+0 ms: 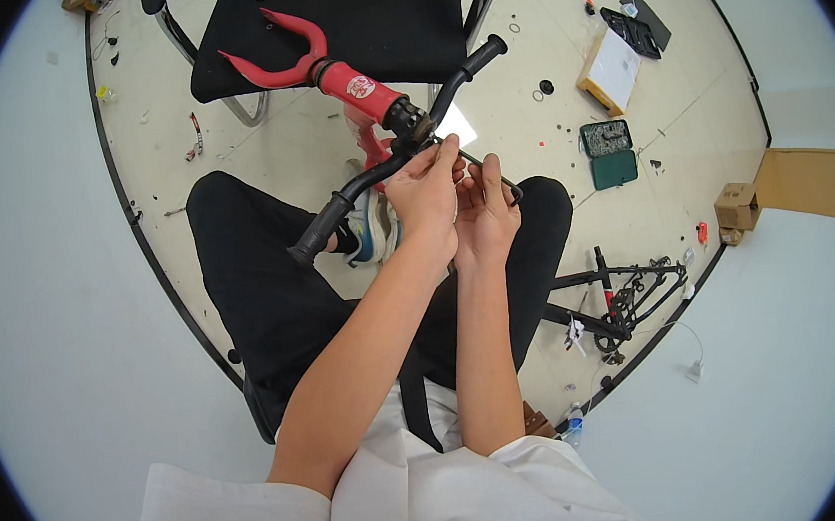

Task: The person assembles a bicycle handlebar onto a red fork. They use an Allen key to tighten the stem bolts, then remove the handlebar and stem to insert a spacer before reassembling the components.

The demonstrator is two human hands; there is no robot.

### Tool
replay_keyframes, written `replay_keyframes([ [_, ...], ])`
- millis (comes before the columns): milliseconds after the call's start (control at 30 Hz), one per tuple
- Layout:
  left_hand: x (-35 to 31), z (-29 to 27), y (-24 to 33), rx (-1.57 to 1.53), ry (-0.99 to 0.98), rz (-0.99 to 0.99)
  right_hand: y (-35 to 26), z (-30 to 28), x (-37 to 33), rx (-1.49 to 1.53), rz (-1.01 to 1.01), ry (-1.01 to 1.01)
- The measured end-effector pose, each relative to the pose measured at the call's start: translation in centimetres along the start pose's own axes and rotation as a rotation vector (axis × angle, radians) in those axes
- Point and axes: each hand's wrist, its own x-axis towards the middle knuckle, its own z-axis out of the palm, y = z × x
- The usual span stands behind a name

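Observation:
A black handlebar (355, 188) with rubber grips is clamped in a black stem (408, 121) on a red bicycle fork (293, 61). The fork's legs rest on a black chair seat (395, 22) in front of me. My left hand (423, 195) grips the bar just beside the stem, fingertips pinched at the clamp. My right hand (486, 216) sits right next to it, fingers closed on a thin black L-shaped hex key (492, 175) that points toward the clamp. The key's tip is hidden behind my left fingers. I am seated, with black trousers under both hands.
On the floor to the right lie a green case of small tool bits (611, 153), a white and yellow box (610, 71), a black tray (639, 30), a black bicycle frame (627, 299) and a cardboard box (738, 207). Small washers and screws are scattered about.

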Motion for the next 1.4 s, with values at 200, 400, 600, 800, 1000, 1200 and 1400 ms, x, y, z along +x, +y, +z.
replay_keyframes([
  [200, -0.2, 0.0, 0.1, 0.122, -0.051, -0.003, 0.6, -0.6, 0.6, 0.012, 0.020, -0.034],
  [400, -0.2, 0.4, 0.2, 0.046, -0.005, -0.079, 0.5, -0.1, 0.7, 0.110, 0.155, -0.010],
  [600, 0.1, 0.2, -0.3, 0.051, -0.018, -0.059, -0.5, 1.2, -0.8, 0.009, 0.023, 0.141],
  [800, 0.4, -0.4, -0.8, -0.144, -0.132, -0.061, -1.0, 1.1, -1.3, -0.051, 0.001, 0.098],
  [1000, 0.2, -0.8, -0.1, -0.095, -0.063, -0.108, -0.9, 0.0, -1.0, -0.003, 0.021, -0.069],
  [1200, 0.5, -0.4, 0.0, -0.129, -0.066, -0.152, -0.5, 0.2, -1.1, 0.099, 0.111, -0.016],
  [1400, 0.5, -0.6, 0.0, -0.116, -0.129, -0.129, -0.6, 0.9, -1.2, -0.020, 0.056, 0.019],
])
